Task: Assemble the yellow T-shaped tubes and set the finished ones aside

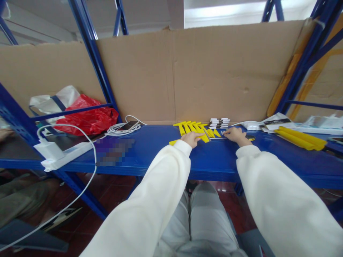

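My left hand [192,139] is at the front of a row of flat yellow pieces [187,127] on the blue shelf. Its fingers point right and look closed on the end of one yellow piece [205,138]. To the right, my right hand [236,136] rests low over the shelf, fingertips pinched together beside some small pale bits [223,133]. Whatever is in that pinch is too small to name. A few short yellow pieces [217,133] lie between the hands. Behind them sits a stack of small white-and-black packets [219,123].
Yellow rolled sheets [300,138] and white packaging [278,122] lie at the right. Leftward are a coiled white cable [122,129], a red plastic bag [88,116] and a white power strip [68,156]. Cardboard [209,71] walls the back between blue posts [98,60].
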